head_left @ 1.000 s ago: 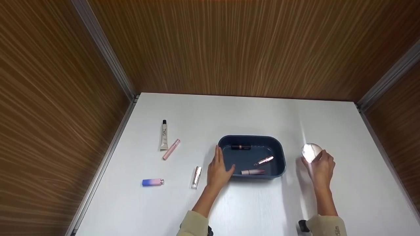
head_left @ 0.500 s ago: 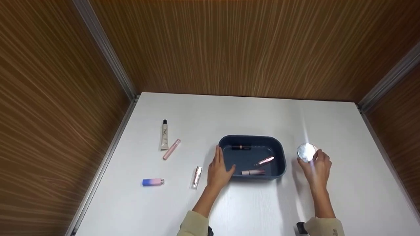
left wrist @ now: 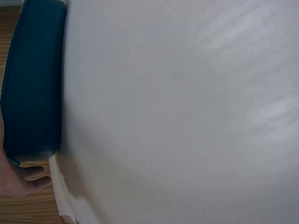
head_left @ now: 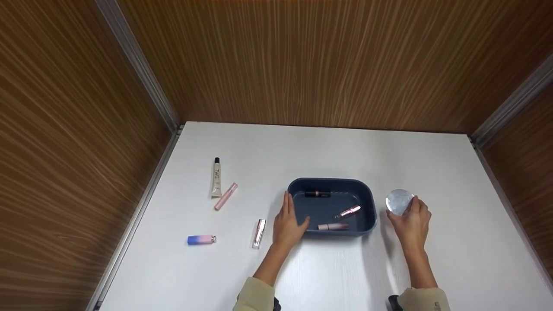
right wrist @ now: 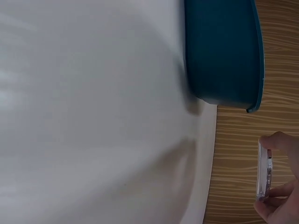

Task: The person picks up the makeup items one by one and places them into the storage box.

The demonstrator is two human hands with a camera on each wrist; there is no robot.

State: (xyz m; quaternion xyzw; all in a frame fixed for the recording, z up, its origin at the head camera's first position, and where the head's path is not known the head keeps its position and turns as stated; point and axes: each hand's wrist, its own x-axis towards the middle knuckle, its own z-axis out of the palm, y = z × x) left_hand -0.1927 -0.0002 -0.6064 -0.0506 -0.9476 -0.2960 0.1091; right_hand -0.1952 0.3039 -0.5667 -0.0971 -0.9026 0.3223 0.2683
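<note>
The head view showed the whole white table (head_left: 328, 151), while each wrist view showed only the outer wall of the blue tray (head_left: 367, 203) and bare table surface. The right wrist view alone showed the round silver compact (right wrist: 265, 175) edge-on, pinched at its rim between the fingertips (right wrist: 280, 140) of the right hand (head_left: 410, 222). In the head view the compact (head_left: 398, 201) was held above the table, just beside the tray's right wall. The left hand (head_left: 287, 224) rested with relaxed fingers against the tray's left wall, thumb over the front rim. Inside the tray lay 3 slim cosmetic sticks (head_left: 332, 226). Toward the table's left edge lay a cream tube (head_left: 215, 178) with small print, unreadable, touching a pink stick (head_left: 225, 196), plus a blue-pink lipstick (head_left: 201, 239) and a silver stick (head_left: 259, 233).
</note>
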